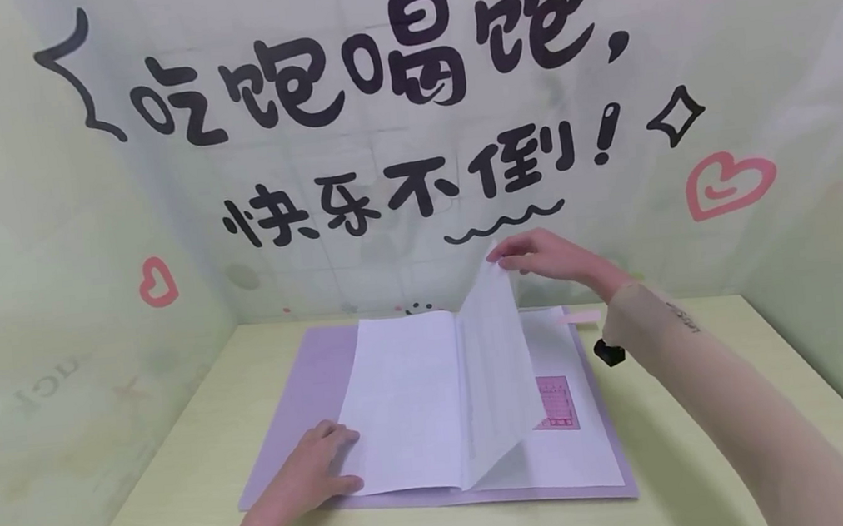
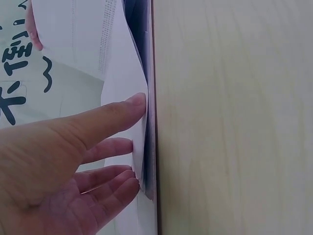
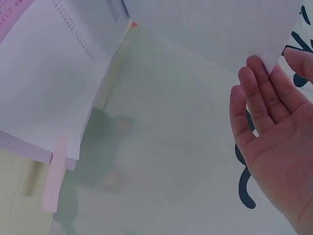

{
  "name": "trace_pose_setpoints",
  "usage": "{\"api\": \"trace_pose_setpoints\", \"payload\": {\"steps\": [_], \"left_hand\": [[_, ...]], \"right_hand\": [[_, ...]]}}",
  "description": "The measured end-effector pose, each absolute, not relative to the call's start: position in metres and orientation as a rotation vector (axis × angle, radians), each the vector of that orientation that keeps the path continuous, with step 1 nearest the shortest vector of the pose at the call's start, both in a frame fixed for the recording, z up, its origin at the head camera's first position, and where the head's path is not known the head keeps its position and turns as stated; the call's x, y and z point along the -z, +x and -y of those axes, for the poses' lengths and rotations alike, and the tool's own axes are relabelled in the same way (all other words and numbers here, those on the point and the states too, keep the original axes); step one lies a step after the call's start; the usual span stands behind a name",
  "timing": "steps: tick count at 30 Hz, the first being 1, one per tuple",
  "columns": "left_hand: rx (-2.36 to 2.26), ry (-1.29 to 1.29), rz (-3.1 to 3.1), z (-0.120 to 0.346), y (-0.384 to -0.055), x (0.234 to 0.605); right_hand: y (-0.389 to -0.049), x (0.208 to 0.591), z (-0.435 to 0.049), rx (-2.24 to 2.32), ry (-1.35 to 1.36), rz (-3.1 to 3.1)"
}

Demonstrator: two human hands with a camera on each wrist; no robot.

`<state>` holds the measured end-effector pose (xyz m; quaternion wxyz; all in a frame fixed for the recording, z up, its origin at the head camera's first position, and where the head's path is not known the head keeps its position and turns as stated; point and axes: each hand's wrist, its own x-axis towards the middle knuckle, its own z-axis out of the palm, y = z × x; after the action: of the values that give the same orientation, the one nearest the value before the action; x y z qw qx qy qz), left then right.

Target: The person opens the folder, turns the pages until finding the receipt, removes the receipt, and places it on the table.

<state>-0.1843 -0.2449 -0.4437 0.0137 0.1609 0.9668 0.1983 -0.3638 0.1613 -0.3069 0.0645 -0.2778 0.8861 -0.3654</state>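
A book with a lilac cover (image 1: 305, 398) lies open on the table. Its left page (image 1: 403, 398) is blank white, and a pink printed table (image 1: 557, 402) shows on the right page. One page (image 1: 498, 365) stands raised near the middle, its upper corner pinched by my right hand (image 1: 541, 254). In the right wrist view, the fingers (image 3: 254, 83) lie at that page's corner, thumb near it. My left hand (image 1: 326, 463) rests on the left page's lower outer edge. The left wrist view shows its thumb (image 2: 129, 107) and relaxed fingers touching the paper's edge.
A pink strip (image 1: 583, 316) sticks out from the book's right edge. A small black object (image 1: 610, 353) shows by the right sleeve. Behind the pale wooden table (image 1: 678, 441) rises a wall covering (image 1: 362, 276) with black lettering and pink hearts; side panels flank it.
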Motion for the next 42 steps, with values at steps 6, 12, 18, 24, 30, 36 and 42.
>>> {"api": "trace_pose_setpoints", "payload": {"steps": [6,12,18,24,30,36,42], "left_hand": [[-0.592,0.485,-3.021,0.243,-0.185,0.442],[-0.627,0.471,-3.012,0.242,-0.185,0.442],[-0.666,0.475,-3.000,0.244,-0.183,0.443],[-0.639,0.481,-3.038,0.243,-0.184,0.444],[-0.651,0.489,-3.044,0.246,-0.182,0.447],[-0.737,0.495,-3.041,0.250,-0.185,0.450],[-0.754,0.460,-3.046,0.253,-0.183,0.451]], "right_hand": [[-0.366,0.302,-0.139,1.160,-0.869,-2.638],[-0.370,0.303,-0.115,1.128,-0.939,-2.697],[-0.372,0.308,-0.091,1.241,-0.930,-2.655],[-0.371,0.316,-0.065,1.393,-0.944,-2.597],[-0.372,0.333,-0.039,1.494,-0.972,-2.549],[-0.371,0.345,-0.016,1.508,-0.973,-2.546],[-0.371,0.362,0.002,1.430,-0.993,-2.565]]}}
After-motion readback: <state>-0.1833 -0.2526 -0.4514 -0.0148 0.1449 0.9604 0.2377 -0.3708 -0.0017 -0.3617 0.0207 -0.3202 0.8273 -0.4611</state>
